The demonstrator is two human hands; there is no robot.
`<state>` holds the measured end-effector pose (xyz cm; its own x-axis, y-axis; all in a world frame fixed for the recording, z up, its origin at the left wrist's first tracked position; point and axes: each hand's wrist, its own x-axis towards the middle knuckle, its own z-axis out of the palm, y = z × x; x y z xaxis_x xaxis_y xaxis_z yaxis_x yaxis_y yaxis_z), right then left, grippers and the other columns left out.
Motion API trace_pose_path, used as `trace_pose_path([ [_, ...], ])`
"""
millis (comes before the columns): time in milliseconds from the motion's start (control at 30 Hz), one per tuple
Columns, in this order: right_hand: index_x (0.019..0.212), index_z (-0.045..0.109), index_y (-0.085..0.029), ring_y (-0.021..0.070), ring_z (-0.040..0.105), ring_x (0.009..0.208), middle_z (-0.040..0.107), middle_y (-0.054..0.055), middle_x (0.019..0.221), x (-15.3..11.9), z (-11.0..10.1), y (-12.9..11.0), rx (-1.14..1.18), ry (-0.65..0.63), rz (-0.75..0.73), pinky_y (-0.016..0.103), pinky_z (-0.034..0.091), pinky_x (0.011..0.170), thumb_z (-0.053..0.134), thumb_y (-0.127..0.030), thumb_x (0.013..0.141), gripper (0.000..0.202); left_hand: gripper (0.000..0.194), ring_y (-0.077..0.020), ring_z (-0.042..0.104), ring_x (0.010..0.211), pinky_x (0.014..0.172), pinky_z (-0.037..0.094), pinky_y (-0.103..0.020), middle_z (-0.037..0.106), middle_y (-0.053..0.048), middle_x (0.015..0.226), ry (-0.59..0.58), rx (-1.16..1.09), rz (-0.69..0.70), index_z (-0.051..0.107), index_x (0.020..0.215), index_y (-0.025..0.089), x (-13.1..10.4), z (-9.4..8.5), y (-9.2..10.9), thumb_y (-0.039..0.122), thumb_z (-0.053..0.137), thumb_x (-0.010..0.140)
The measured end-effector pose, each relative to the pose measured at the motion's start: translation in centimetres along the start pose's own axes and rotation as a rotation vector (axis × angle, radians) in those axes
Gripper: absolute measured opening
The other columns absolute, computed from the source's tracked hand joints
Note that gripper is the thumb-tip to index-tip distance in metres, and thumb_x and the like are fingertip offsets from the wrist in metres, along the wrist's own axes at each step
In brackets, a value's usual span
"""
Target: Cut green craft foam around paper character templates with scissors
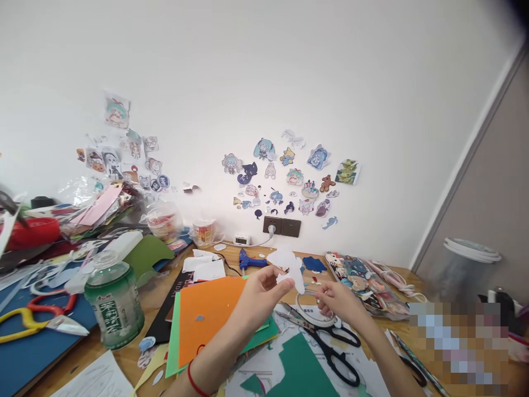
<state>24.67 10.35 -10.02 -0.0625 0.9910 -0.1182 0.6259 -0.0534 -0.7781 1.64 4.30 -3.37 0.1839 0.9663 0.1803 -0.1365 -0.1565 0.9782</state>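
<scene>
My left hand [266, 288] pinches a white paper cutout [288, 263] between thumb and fingers, raised over the table. The cutout has a rounded, irregular outline and its pale side faces me. To its right, my right hand [339, 300] is closed, with thumb and fingertips pressed together; what they hold, if anything, is too small to make out. Just below that hand lies a white ring [305, 315], apparently a tape roll, partly covered by the fingers. Black-handled scissors [338, 353] rest on papers under my right forearm. A dark green sheet [303, 369] with cut edges lies nearby.
Orange paper [210, 309] tops a stack left of my left forearm. Behind are a blue glue gun [251, 260] and a blue cutout [314, 264]. A green jar [115, 309] and red-and-yellow scissors [41, 320] stand left; a lidded bucket [469, 270] is at right.
</scene>
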Motion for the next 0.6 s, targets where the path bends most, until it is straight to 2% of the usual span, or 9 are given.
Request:
trace_pose_path([
  [67, 0.070, 0.056, -0.013, 0.0106, 0.058, 0.058, 0.058, -0.004, 0.064, 0.1, -0.1, 0.3, -0.018, 0.068, -0.019, 0.027, 0.051, 0.062, 0.060, -0.024, 0.090, 0.023, 0.024, -0.0137, 0.051, 0.070, 0.062, 0.035, -0.023, 0.061, -0.001, 0.077, 0.005, -0.008, -0.005, 0.058, 0.072, 0.016, -0.1, 0.0, 0.2, 0.036, 0.071, 0.067],
  [133, 0.073, 0.059, -0.013, 0.0154, 0.062, 0.073, 0.063, 0.000, 0.074, -0.6, -0.2, -0.7, 0.028, 0.096, -0.102, 0.036, 0.050, 0.077, 0.065, -0.026, 0.085, 0.019, 0.021, -0.0143, 0.053, 0.072, 0.062, 0.036, -0.023, 0.063, -0.002, 0.081, 0.023, -0.019, 0.000, 0.058, 0.072, 0.017, -0.2, 0.1, 0.2, 0.032, 0.071, 0.066],
  [200, 0.084, 0.063, -0.012, 0.0209, 0.064, 0.086, 0.067, 0.006, 0.084, -1.9, -0.1, -2.6, 0.137, 0.061, -0.215, 0.042, 0.047, 0.088, 0.065, -0.038, 0.083, 0.026, 0.018, -0.0142, 0.054, 0.071, 0.062, 0.037, -0.022, 0.063, -0.001, 0.079, 0.037, -0.031, 0.011, 0.058, 0.069, 0.017, -0.1, 0.2, 0.2, 0.030, 0.070, 0.065],
  [233, 0.091, 0.064, -0.013, 0.0219, 0.064, 0.092, 0.069, 0.007, 0.090, -2.8, 0.1, -3.7, 0.211, 0.012, -0.274, 0.040, 0.046, 0.091, 0.060, -0.047, 0.084, 0.035, 0.018, -0.0139, 0.054, 0.069, 0.061, 0.037, -0.022, 0.063, -0.001, 0.076, 0.041, -0.038, 0.018, 0.057, 0.067, 0.017, -0.1, 0.3, 0.1, 0.029, 0.070, 0.064],
  [300, 0.100, 0.063, -0.013, 0.0222, 0.066, 0.088, 0.069, 0.010, 0.094, -4.7, 0.5, -5.9, 0.350, -0.029, -0.346, 0.039, 0.051, 0.085, 0.040, -0.063, 0.088, 0.056, 0.018, -0.0134, 0.053, 0.066, 0.060, 0.038, -0.022, 0.062, 0.000, 0.070, 0.041, -0.050, 0.034, 0.056, 0.063, 0.017, 0.0, 0.3, 0.1, 0.027, 0.070, 0.061],
  [467, 0.106, 0.060, -0.015, 0.0197, 0.065, 0.087, 0.068, 0.010, 0.102, -8.2, 1.2, -9.1, 0.513, 0.000, -0.421, 0.031, 0.052, 0.080, 0.060, -0.056, 0.081, 0.048, 0.014, -0.0137, 0.055, 0.064, 0.061, 0.040, -0.023, 0.063, 0.000, 0.063, 0.045, -0.056, 0.064, 0.055, 0.059, 0.016, -0.3, 0.5, 0.6, 0.020, 0.068, 0.060],
  [600, 0.094, 0.063, -0.016, 0.0170, 0.062, 0.082, 0.068, 0.005, 0.087, -9.1, 1.5, -9.8, 0.650, 0.089, -0.430, 0.025, 0.050, 0.075, 0.069, -0.048, 0.078, 0.036, 0.011, -0.0124, 0.055, 0.062, 0.059, 0.041, -0.022, 0.063, 0.001, 0.063, 0.042, -0.052, 0.083, 0.057, 0.060, 0.016, -0.7, 0.6, 0.7, 0.015, 0.068, 0.062],
])
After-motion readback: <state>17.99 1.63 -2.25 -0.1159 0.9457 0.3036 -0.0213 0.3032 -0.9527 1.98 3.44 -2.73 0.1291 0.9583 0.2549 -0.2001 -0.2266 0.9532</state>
